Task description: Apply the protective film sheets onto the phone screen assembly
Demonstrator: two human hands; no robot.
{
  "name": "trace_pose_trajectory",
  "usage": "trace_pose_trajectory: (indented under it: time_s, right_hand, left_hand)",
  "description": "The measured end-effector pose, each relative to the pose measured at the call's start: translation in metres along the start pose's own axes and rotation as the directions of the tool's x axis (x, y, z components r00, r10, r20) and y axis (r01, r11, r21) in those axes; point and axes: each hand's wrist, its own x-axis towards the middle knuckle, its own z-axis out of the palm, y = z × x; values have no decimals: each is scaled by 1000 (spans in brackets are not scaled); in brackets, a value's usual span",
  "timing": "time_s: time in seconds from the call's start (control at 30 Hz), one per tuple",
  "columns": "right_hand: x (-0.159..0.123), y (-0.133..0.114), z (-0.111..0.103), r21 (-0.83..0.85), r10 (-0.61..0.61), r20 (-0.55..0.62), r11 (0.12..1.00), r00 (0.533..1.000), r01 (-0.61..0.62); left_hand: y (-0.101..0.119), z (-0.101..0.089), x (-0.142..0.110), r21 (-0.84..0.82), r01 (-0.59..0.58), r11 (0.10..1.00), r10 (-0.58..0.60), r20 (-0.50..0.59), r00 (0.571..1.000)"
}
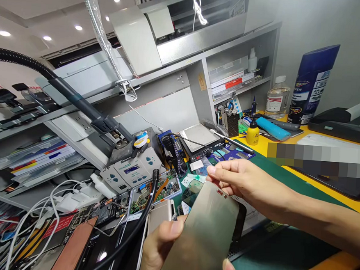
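Note:
A smartphone with a shiny, greyish-gold back is tilted toward me at the bottom centre. Small camera openings show near its top edge. My left hand is closed around it, thumb on the left side and a fingertip on the right. At the phone's top edge, my right hand has its thumb and fingers pressed together in a pinch. Whatever is between those fingertips is too small or hidden to make out. A white piece with green marks lies just behind the phone's top left corner.
A hot-air station and a tray of circuit boards stand left of the phone, with a black hose crossing in front. A yellow bottle, blue spray can and green mat are toward the right.

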Motion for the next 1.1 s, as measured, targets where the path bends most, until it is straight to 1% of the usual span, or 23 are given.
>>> trace_pose_trajectory:
  time_s: [0.17,0.2,0.27,0.33,0.37,0.43,0.5,0.57,0.63,0.7,0.77,0.83,0.93,1.0,1.1]
  right_hand:
    - [0,-1,-1,0,-13,-41,1000,999,13]
    - [0,-1,-1,4,-20,-58,1000,998,20]
    - [1,-3,-1,16,-39,-92,999,995,41]
    - [1,-5,-2,29,-60,-106,998,993,63]
    - [1,-5,-1,34,-60,-95,997,994,64]
    - [1,-6,0,34,-44,-39,998,998,46]
    - [-2,-5,3,-5,-17,54,1000,998,17]
    - [-5,-2,8,-55,12,159,998,987,-3]
    - [-9,1,12,-61,45,255,998,966,-31]
    - [-12,5,16,-63,64,290,997,955,-47]
    - [-12,7,17,-109,66,264,993,962,-38]
    - [-12,7,17,-146,54,205,989,977,-24]
    - [-12,6,17,-139,44,147,990,988,-24]
    - [-12,4,18,-134,52,141,990,989,-33]
    - [-11,2,17,-104,115,163,990,980,-99]
  left_hand:
    - [0,-3,1,0,-14,1000,14,13,1000]
    - [0,-5,2,5,-14,1000,14,26,1000]
    - [1,-9,3,16,-37,999,35,88,996]
    - [1,-12,4,12,-134,991,131,137,982]
    - [2,-13,5,2,-208,978,206,133,970]
    - [2,-13,5,-20,-332,943,332,90,939]
    - [3,-11,6,-31,-384,923,385,42,922]
    - [2,-10,6,-32,-383,923,384,4,923]
    - [1,-10,5,-11,-367,930,367,-27,930]
    - [0,-11,4,6,-334,943,334,-38,942]
    - [-1,-12,2,9,-298,955,298,-22,954]
    - [-1,-12,1,7,-278,961,278,4,961]
    - [-1,-9,2,37,-296,955,294,35,955]
    - [-1,-8,3,56,-312,948,309,55,949]
    - [0,-9,4,54,-303,952,299,66,952]
